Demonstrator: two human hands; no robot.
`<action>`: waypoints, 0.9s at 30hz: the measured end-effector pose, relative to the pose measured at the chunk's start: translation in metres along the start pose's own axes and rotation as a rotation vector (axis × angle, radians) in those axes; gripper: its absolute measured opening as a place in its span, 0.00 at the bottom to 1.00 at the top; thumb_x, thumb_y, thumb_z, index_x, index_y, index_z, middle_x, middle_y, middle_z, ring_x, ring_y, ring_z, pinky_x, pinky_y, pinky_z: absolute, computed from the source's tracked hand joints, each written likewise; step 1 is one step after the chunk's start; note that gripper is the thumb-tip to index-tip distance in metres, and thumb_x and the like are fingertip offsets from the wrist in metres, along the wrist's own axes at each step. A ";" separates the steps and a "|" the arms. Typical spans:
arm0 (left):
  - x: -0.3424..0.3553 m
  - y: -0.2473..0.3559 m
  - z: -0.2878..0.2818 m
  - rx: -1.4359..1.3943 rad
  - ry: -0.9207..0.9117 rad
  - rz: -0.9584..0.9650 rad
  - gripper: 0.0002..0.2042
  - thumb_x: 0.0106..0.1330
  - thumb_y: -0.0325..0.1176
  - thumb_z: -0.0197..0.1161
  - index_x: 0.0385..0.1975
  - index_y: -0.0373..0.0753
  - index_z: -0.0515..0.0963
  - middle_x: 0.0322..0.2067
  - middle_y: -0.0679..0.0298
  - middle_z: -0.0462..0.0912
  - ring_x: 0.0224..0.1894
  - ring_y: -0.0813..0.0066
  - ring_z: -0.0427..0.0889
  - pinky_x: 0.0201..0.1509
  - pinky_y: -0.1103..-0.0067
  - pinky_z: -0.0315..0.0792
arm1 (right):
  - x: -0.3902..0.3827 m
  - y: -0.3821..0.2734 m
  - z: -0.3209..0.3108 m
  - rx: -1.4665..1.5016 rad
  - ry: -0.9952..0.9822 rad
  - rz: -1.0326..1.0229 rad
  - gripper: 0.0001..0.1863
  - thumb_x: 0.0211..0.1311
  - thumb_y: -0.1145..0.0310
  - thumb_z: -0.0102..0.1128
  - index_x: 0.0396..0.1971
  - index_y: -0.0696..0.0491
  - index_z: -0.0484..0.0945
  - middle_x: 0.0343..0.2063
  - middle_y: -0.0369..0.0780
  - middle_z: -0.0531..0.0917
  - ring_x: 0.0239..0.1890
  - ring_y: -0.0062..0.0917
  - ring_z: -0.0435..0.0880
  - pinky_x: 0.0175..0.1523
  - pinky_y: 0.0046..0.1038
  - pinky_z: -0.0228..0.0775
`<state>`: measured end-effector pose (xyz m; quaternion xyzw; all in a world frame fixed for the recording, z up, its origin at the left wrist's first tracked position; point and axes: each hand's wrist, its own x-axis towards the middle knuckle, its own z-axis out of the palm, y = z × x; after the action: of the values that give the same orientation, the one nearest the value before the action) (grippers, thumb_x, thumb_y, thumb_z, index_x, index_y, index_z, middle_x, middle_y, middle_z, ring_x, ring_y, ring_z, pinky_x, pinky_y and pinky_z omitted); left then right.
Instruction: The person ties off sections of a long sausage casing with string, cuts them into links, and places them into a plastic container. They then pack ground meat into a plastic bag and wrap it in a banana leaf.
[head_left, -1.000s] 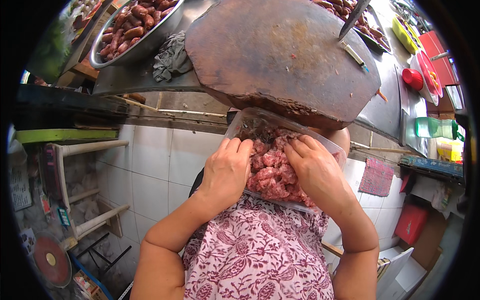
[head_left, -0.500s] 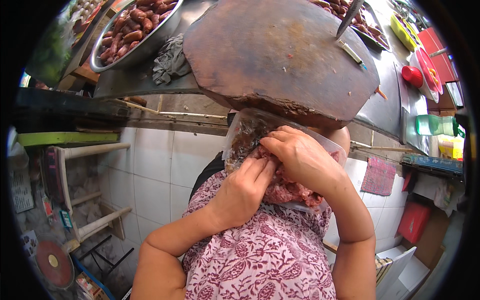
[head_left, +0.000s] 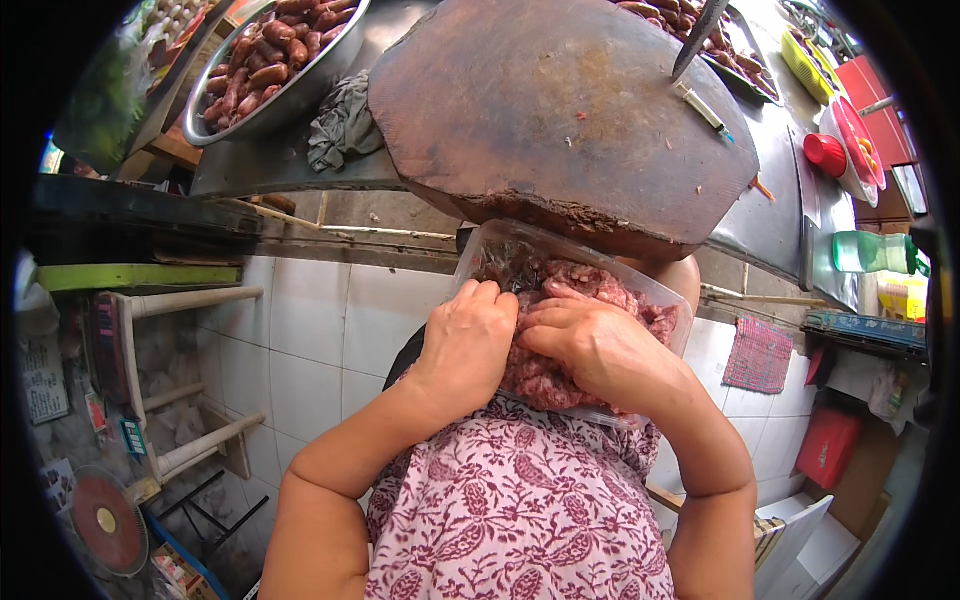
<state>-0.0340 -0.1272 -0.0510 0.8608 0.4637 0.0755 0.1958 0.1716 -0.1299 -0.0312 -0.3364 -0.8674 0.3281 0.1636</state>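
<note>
A clear plastic tub [head_left: 668, 290] sits in my lap, just under the near edge of the chopping block. Coarse pink minced meat [head_left: 590, 283] fills most of it, and a dark, shiny, wet-looking mass [head_left: 507, 262] lies at its far left. At the tub's left side is my left hand [head_left: 462, 340], its fingers curled down and pressed together; what they pinch is hidden. My right hand [head_left: 605, 348] rests in the middle of the tub with bent fingers closing into the mince. The fingertips of both hands come close to each other.
The thick round wooden chopping block [head_left: 520, 110] stands on a metal counter, with a knife [head_left: 700, 40] and a syringe-like tube [head_left: 704, 110] at its right. A metal bowl of sausages [head_left: 262, 85] and a grey rag [head_left: 345, 125] are at the left. A sausage tray [head_left: 745, 60] is behind.
My left hand has shifted left, away from the right hand. My right hand has drawn back toward me, uncovering mince at the tub's far side.
</note>
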 end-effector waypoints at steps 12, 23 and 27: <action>0.016 -0.001 0.002 -0.089 -0.034 -0.093 0.08 0.55 0.29 0.64 0.32 0.33 0.77 0.34 0.49 0.81 0.41 0.49 0.82 0.46 0.64 0.77 | -0.026 -0.002 -0.001 0.075 0.155 -0.014 0.15 0.44 0.79 0.62 0.37 0.61 0.81 0.41 0.48 0.85 0.48 0.43 0.84 0.56 0.37 0.76; 0.035 -0.021 -0.041 -1.593 -0.250 -0.276 0.09 0.65 0.29 0.63 0.42 0.34 0.74 0.34 0.62 0.82 0.34 0.81 0.79 0.36 0.83 0.71 | -0.029 -0.001 -0.005 0.281 0.220 0.072 0.21 0.43 0.86 0.61 0.42 0.60 0.83 0.45 0.47 0.86 0.50 0.41 0.85 0.57 0.37 0.77; 0.037 -0.017 -0.036 -1.727 -0.296 -0.250 0.13 0.66 0.32 0.65 0.45 0.32 0.75 0.37 0.61 0.82 0.35 0.80 0.79 0.39 0.84 0.72 | -0.028 -0.003 -0.009 0.321 0.514 0.192 0.16 0.53 0.86 0.61 0.43 0.60 0.83 0.41 0.46 0.87 0.44 0.41 0.87 0.51 0.34 0.78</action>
<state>-0.0375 -0.0791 -0.0268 0.3562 0.3055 0.2649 0.8423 0.1948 -0.1467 -0.0238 -0.4584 -0.6994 0.3788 0.3965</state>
